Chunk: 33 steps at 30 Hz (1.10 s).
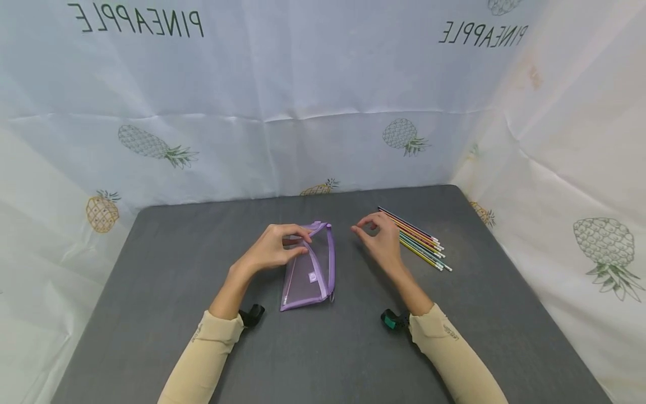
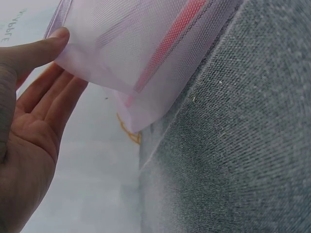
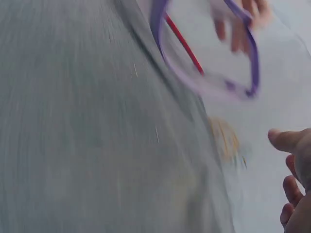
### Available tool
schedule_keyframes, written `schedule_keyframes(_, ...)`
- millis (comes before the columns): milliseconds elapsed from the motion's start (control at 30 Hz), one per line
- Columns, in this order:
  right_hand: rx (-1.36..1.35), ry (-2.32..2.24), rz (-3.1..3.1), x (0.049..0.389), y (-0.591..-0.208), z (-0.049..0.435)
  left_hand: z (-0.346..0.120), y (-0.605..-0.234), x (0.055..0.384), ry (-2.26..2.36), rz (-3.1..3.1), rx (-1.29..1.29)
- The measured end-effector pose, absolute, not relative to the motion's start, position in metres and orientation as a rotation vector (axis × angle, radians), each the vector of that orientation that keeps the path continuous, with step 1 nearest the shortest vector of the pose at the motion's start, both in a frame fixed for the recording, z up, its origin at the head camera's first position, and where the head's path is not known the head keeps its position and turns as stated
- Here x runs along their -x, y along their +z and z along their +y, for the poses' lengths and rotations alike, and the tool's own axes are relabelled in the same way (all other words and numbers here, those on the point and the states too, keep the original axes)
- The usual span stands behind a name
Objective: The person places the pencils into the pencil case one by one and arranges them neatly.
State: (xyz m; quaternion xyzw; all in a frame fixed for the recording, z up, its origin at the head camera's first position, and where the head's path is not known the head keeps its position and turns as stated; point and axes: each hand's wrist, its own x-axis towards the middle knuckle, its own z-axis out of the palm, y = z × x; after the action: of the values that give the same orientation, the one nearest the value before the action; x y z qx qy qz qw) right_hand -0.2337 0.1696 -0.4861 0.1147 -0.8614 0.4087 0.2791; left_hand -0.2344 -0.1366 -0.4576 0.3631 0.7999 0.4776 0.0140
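On one dark surface: one purple mesh pouch, at least one red pencil inside; toward the far right corner, at least eight overlapping pencils. Over it: one left hand, one right hand, two wrist cameras.

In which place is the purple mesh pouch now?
In the head view, the purple mesh pouch is near the middle of the dark table, pinched by the left hand, with the right hand and the pencils to its right.

The right hand hides part of the pencils. Any print on the label of the mesh pouch is too small to read. In the right wrist view, the pouch blurs, cut off at the top.
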Motion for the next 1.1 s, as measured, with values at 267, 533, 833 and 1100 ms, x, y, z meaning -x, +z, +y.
schedule_keyframes(267, -0.095, 0.812, -2.547, 0.229, -0.498, 0.241, -0.137, -0.455, 0.233, 1.473, 2.504, -1.139)
schedule_keyframes(533, -0.084, 0.573, -2.673, 0.228, -0.509, 0.259, -0.136, -0.456, 0.232, 1.469, 2.497, -1.147)
schedule_keyframes(833, -0.182, 0.535, -2.814, 0.227, -0.496, 0.255, -0.138, -0.456, 0.232, 1.467, 2.5, -1.161)
schedule_keyframes(1100, -0.345, 0.545, -2.839, 0.224, -0.487, 0.254, -0.139, -0.457, 0.233, 1.474, 2.505, -1.175)
